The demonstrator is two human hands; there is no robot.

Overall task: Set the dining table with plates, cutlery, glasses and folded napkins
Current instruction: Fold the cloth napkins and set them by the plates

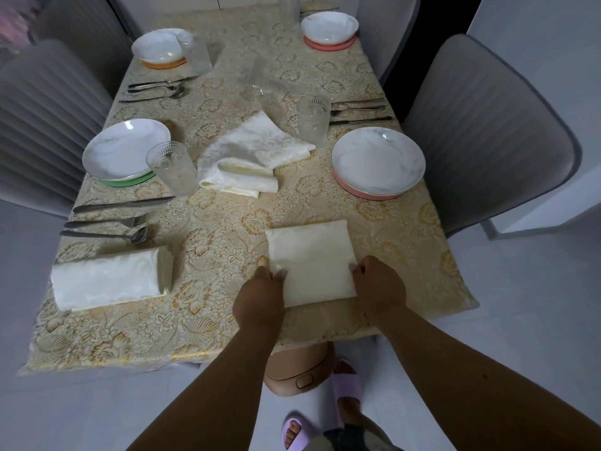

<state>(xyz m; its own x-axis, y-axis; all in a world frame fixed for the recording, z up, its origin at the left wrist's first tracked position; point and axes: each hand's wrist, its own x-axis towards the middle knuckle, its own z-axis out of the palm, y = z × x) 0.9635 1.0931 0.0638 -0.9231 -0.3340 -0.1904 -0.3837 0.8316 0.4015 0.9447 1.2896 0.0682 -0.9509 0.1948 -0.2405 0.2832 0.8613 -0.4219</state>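
A cream napkin (pixel 312 258) lies folded into a square near the table's front edge. My left hand (pixel 260 296) pinches its left edge and my right hand (pixel 379 284) pinches its right edge. Another folded napkin (pixel 107 278) lies at the front left. A loose pile of napkins (pixel 250 154) sits mid-table. Four white plates stand at the places: near left (pixel 125 151), near right (pixel 377 164), far left (pixel 157 47), far right (pixel 328 27). Glasses stand by the near left plate (pixel 172 167), the near right plate (pixel 313 120) and the far left plate (pixel 192 50).
Cutlery sets lie at the front left (pixel 107 219), the far left (pixel 156 87) and the right (pixel 357 110). Grey chairs flank the table on the left (pixel 42 125) and right (pixel 481 131). A clear plastic wrapper (pixel 266 83) lies mid-table. A beige stool (pixel 299 369) stands under the front edge.
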